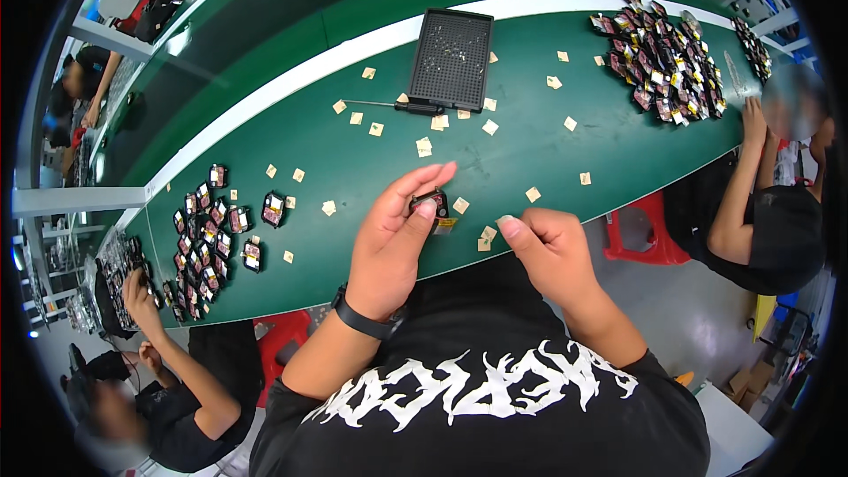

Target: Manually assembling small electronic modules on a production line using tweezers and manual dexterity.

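My left hand (389,238) is closed around a small black electronic module (432,207), held between thumb and fingers above the near part of the green table. A yellow tag hangs from the module's lower side. To its right, my right hand (555,254) is closed with the thumb pressed against the curled fingers. Whatever it may pinch is too small or hidden to make out. Between the hands, small cream paper squares (487,233) lie on the table.
A black tray (450,53) with tiny parts stands at the far middle, a screwdriver (419,109) along its near edge. Piles of similar modules lie left (205,252) and right (662,62). Co-workers sit at both sides, one hand (140,300) at the left, another (753,119) at the right.
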Demonstrator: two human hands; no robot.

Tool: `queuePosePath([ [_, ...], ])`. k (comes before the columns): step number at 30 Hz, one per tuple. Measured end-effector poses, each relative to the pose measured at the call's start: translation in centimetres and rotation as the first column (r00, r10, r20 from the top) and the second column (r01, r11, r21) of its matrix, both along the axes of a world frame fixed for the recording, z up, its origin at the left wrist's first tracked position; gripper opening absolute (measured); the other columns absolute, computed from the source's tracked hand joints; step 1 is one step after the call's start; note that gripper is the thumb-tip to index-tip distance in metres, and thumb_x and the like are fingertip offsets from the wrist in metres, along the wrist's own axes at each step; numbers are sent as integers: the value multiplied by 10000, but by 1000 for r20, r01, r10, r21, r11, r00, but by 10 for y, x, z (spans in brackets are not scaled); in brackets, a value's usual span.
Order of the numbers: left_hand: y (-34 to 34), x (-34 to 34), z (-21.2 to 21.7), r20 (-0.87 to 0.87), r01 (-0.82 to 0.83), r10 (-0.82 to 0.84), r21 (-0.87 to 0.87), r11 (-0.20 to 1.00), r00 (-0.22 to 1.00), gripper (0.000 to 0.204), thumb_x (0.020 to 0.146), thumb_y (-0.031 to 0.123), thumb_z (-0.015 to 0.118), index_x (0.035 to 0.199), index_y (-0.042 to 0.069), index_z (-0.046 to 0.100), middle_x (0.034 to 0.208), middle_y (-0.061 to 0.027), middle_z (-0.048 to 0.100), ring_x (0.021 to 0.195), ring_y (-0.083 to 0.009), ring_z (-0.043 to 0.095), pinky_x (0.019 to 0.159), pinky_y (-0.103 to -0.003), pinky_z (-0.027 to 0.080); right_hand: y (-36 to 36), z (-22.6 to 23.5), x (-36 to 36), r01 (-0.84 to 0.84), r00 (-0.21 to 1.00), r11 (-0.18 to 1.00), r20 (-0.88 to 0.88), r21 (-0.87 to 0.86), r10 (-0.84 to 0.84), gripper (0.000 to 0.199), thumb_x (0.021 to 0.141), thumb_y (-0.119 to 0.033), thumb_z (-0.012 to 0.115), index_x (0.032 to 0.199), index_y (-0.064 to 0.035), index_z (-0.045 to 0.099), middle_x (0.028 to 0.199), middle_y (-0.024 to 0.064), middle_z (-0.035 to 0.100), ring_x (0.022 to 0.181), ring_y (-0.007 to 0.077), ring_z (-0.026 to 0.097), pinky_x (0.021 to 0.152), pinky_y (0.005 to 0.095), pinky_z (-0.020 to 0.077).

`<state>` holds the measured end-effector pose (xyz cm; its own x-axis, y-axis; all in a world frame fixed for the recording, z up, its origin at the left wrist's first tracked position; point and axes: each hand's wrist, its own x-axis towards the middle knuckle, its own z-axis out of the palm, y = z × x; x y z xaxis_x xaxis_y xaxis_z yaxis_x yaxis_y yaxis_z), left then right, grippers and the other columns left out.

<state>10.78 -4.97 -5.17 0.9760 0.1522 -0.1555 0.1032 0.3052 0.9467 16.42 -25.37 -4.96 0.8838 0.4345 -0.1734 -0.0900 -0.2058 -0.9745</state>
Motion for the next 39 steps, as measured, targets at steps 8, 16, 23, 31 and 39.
queuePosePath([
  [8, 8, 2, -4, -220, -185, 116, -322, 928, 968, 336, 1051, 89, 556, 1378, 16, 538, 1385, -122, 613, 1172, -133, 609, 995, -296, 515, 11, 6, 2, -52, 946, 998, -319, 30, 59, 490, 1041, -344, 619, 680, -16, 573, 625, -29, 490, 594, 52, 418, 539, 247, 359],
  [16, 8, 4, -17, -206, -200, 144, -280, 939, 968, 232, 1027, 22, 561, 1255, -15, 540, 1170, -135, 696, 1072, -225, 705, 924, -359, 618, 15, 11, -1, -31, 855, 978, -502, 205, 132, 157, 1035, -141, 590, 1090, -30, 492, 792, 70, 667, 592, 78, 571, 556, 229, 478],
  [23, 0, 8, -22, -143, -200, 185, -104, 974, 972, 313, 1041, 6, 518, 1352, -15, 493, 1201, -148, 674, 1129, -255, 687, 940, -365, 605, 34, 7, 7, 17, 712, 962, -679, 272, 179, 241, 985, -71, 642, 987, -64, 401, 734, 141, 684, 506, 123, 610, 447, 252, 480],
  [31, 1, 5, -26, -128, -163, 154, -66, 984, 980, 302, 1053, -1, 489, 1351, -40, 523, 1205, -138, 658, 1108, -188, 664, 968, -343, 583, 49, -12, 7, 97, 654, 928, -726, 359, 213, 244, 968, -54, 658, 979, -64, 414, 725, 148, 679, 467, 123, 590, 409, 245, 437],
  [39, 11, 3, -30, -111, -137, 121, -145, 980, 986, 290, 1071, 45, 481, 1346, -39, 522, 1205, -139, 655, 1132, -205, 664, 978, -345, 577, 58, -7, 7, 180, 679, 939, -728, 293, 98, 216, 974, -69, 665, 984, -50, 450, 708, 116, 656, 445, 96, 534, 391, 224, 378],
])
